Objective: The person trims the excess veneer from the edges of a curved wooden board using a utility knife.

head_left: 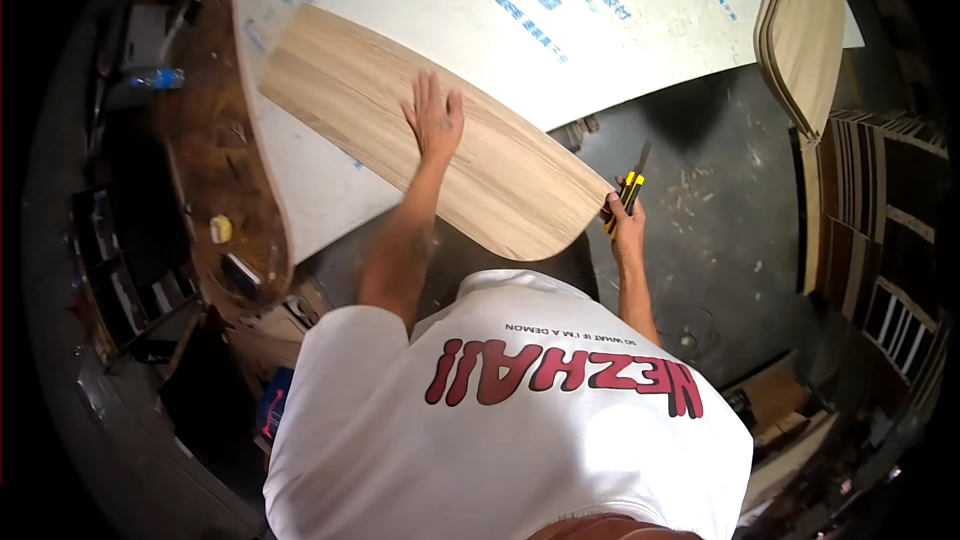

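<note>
A long wood-grain board (515, 180) lies slantwise in front of me, its rounded near end overhanging the white tabletop. My left hand (436, 123) rests palm down on the board's face, fingers stretched out and apart. At the near right edge, my right hand (628, 225) is closed around a yellow and black utility knife (630, 190), whose blade points away from me. The thumb of that hand is by the board's edge; whether it also grips the board I cannot tell.
The white sheet tabletop (640, 50) bears blue print. On the left stands a stained brown board (215, 150) with a yellow tape roll (221, 229). More curved wood-grain boards (805, 30) are stacked at the far right, above striped panels (865, 180). Grey floor (700, 210) holds scattered scraps.
</note>
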Demonstrator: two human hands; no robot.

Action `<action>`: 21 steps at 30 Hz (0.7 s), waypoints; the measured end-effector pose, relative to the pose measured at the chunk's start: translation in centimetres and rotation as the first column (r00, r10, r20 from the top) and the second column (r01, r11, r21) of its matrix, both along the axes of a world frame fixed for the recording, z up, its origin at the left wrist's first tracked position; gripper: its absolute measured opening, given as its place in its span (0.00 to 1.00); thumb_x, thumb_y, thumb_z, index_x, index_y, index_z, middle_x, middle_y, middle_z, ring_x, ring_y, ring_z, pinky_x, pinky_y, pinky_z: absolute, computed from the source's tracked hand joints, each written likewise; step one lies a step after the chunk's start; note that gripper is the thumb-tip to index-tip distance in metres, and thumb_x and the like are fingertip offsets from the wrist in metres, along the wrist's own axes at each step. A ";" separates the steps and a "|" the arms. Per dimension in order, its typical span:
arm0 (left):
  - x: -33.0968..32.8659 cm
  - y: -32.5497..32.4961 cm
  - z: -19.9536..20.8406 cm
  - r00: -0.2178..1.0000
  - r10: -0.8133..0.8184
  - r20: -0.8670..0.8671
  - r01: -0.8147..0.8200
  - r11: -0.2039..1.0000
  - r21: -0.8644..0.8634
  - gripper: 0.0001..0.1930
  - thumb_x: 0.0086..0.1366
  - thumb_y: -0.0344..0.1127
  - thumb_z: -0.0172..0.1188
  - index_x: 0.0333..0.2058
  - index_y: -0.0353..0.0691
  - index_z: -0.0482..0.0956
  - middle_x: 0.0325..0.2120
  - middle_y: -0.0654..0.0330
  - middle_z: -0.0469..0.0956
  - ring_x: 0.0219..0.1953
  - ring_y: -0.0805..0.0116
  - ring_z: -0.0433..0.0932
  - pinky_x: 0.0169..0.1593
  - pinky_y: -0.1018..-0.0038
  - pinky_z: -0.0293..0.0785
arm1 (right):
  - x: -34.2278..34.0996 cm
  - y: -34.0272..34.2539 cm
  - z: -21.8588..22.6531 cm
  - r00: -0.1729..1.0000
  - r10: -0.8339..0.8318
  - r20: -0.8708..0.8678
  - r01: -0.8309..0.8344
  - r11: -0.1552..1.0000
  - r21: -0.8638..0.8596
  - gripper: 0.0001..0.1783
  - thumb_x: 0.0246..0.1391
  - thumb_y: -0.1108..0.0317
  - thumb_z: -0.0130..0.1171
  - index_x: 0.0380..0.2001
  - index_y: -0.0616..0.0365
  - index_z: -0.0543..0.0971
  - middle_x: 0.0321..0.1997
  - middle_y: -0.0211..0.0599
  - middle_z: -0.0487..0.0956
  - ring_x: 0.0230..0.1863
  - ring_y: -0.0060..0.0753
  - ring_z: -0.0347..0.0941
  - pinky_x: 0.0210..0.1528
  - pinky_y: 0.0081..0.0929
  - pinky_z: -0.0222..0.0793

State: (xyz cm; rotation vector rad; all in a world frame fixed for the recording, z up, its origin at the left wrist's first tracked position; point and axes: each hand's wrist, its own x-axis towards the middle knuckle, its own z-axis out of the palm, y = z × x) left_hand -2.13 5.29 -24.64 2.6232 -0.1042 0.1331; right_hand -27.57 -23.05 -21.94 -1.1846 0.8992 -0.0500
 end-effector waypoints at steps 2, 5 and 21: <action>-4.3 4.7 1.2 0.979 0.058 0.196 -0.032 0.991 -0.133 0.31 0.66 0.47 0.60 0.59 0.28 0.69 0.60 0.36 0.69 0.65 0.42 0.64 0.68 0.53 0.57 | 1.1 1.5 0.4 0.998 0.053 0.046 -0.051 0.998 -0.036 0.23 0.62 0.63 0.62 0.58 0.59 0.74 0.33 0.22 0.74 0.30 0.19 0.68 0.34 0.21 0.68; -12.4 12.0 -0.1 0.874 0.451 -0.184 -0.485 0.839 -0.248 0.24 0.66 0.48 0.60 0.42 0.26 0.81 0.44 0.39 0.79 0.50 0.42 0.76 0.54 0.49 0.69 | 1.0 4.6 -0.1 1.000 0.021 0.012 -0.016 0.958 -0.286 0.15 0.59 0.63 0.65 0.43 0.61 0.81 0.28 0.22 0.73 0.28 0.18 0.65 0.32 0.21 0.63; -9.6 15.4 21.5 0.444 -0.602 -0.663 0.072 0.762 -0.643 0.31 0.67 0.57 0.59 0.27 0.26 0.81 0.17 0.43 0.79 0.18 0.54 0.80 0.24 0.67 0.75 | -18.1 16.4 -2.7 0.839 -0.491 -0.234 0.487 0.870 -0.080 0.14 0.59 0.58 0.66 0.38 0.58 0.81 0.26 0.27 0.76 0.30 0.21 0.72 0.33 0.26 0.68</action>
